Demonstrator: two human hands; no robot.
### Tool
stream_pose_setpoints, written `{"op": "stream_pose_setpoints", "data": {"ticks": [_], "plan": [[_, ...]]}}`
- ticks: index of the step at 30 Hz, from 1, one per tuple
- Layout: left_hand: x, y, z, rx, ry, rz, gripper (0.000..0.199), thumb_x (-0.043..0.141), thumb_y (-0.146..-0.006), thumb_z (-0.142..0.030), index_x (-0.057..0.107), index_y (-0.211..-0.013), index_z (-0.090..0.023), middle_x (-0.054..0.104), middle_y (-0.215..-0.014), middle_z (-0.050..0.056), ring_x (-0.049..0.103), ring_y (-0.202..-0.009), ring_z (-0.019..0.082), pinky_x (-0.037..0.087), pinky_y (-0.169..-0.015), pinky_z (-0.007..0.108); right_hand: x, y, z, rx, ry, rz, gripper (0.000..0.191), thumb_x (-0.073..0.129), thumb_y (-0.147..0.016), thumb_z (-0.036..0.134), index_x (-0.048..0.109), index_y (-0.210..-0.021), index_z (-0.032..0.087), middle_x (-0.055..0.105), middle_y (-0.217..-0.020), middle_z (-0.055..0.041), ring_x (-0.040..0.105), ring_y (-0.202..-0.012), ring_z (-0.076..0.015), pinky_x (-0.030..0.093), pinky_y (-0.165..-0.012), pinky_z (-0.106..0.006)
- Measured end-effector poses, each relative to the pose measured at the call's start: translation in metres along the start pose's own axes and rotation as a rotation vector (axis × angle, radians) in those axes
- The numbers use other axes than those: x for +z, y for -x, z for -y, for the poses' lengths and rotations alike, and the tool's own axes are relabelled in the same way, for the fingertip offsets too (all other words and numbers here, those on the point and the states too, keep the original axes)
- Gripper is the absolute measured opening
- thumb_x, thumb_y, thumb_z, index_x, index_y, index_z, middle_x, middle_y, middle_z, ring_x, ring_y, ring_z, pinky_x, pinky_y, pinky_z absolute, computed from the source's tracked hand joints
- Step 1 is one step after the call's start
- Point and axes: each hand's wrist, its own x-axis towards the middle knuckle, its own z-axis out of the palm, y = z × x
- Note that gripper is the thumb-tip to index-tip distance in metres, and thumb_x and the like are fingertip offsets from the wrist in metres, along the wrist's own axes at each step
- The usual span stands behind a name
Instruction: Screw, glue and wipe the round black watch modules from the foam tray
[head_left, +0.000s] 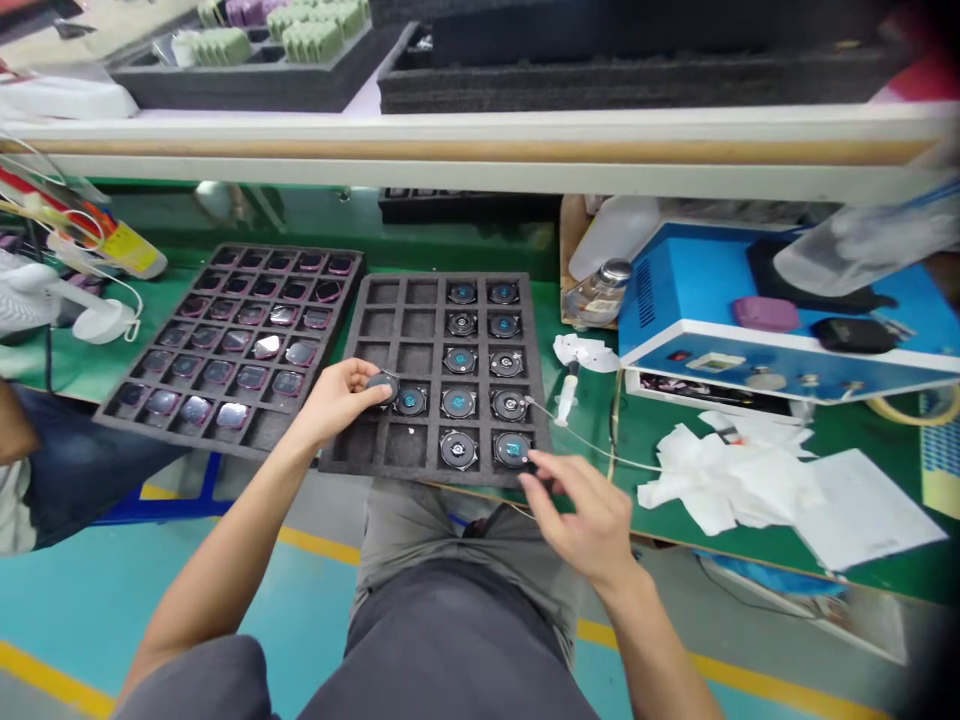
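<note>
My left hand (341, 405) pinches a round dark watch module (385, 386) over the left part of a black foam tray (536, 350). Just right of it, another round watch module (411, 401) sits in a compartment. My right hand (589, 515) is at the tray's lower right corner, thumb and index finger drawn close around a small dark piece I cannot identify. Beside those fingertips lies a watch module with a lit blue mark (513, 449). More round modules fill the two right columns. A white cable (592, 445) reaches the tray's right edge, ending by a module (508, 404).
To the left, a second foam tray (262, 440) holds many square watch pieces. On the right stand a blue-and-white device (675, 350), a glass jar (604, 290), a syringe (568, 398) and crumpled tissues (727, 475). A shelf edge (480, 150) crosses above. Another person's arm (11, 425) shows far left.
</note>
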Motion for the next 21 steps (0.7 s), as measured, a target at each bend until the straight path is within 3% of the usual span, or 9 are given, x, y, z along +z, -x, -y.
{"op": "stream_pose_setpoints", "data": {"ticks": [2,4,10,15,19,21], "plan": [[0.002,0.002,0.004,-0.008,-0.016,0.006,0.036,0.087,-0.058,-0.036,0.066,-0.080,-0.017,0.064,-0.064,-0.001,0.052,-0.056,0.012,0.037,-0.058,0.026,0.001,0.000,0.007,-0.058,0.041,0.124,0.018,0.069,-0.090,0.023,0.069,-0.108,0.020,0.073,-0.089,-0.0044,0.067,-0.080,-0.0176,0.054,-0.069,-0.030],[0.002,-0.002,0.006,0.004,-0.025,0.003,0.036,0.087,-0.057,-0.036,0.066,-0.080,-0.017,0.064,-0.064,-0.001,0.052,-0.056,0.012,0.037,-0.057,0.026,0.004,0.001,0.009,-0.059,0.078,0.169,0.016,0.069,-0.092,0.028,0.070,-0.105,0.020,0.073,-0.090,-0.0050,0.068,-0.084,-0.0192,0.054,-0.071,-0.031],[0.001,-0.038,0.000,0.054,-0.062,0.025,0.034,0.087,-0.055,-0.035,0.067,-0.076,-0.017,0.063,-0.062,-0.001,0.054,-0.056,0.014,0.038,-0.058,0.027,0.008,0.003,0.007,0.007,0.074,0.187,0.015,0.067,-0.093,0.031,0.070,-0.104,0.021,0.074,-0.092,-0.0052,0.068,-0.085,-0.0189,0.056,-0.073,-0.033],[-0.005,-0.062,0.003,0.086,-0.376,-0.013,0.033,0.085,-0.055,-0.038,0.070,-0.078,-0.019,0.066,-0.070,0.002,0.057,-0.064,0.019,0.042,-0.064,0.031,0.008,0.004,0.007,0.022,0.070,0.203,0.017,0.066,-0.094,0.033,0.071,-0.106,0.022,0.075,-0.094,-0.0057,0.069,-0.087,-0.0201,0.058,-0.075,-0.035],[-0.009,-0.047,0.005,0.272,-0.555,-0.087,0.053,0.084,-0.061,-0.043,0.070,-0.106,-0.019,0.068,-0.102,0.008,0.060,-0.081,0.022,0.048,-0.076,0.035,0.006,0.002,0.008,0.041,0.049,0.216,0.018,0.066,-0.093,0.032,0.071,-0.107,0.022,0.075,-0.094,-0.0059,0.069,-0.087,-0.0205,0.058,-0.075,-0.035],[-0.003,-0.026,0.001,0.433,-0.670,-0.167,0.049,0.076,-0.074,-0.040,0.066,-0.117,-0.020,0.064,-0.116,0.010,0.060,-0.094,0.025,0.048,-0.087,0.039,0.004,0.001,0.008,0.044,0.024,0.227,0.019,0.067,-0.092,0.031,0.070,-0.108,0.020,0.075,-0.094,-0.0056,0.069,-0.088,-0.0202,0.058,-0.075,-0.035]]}}
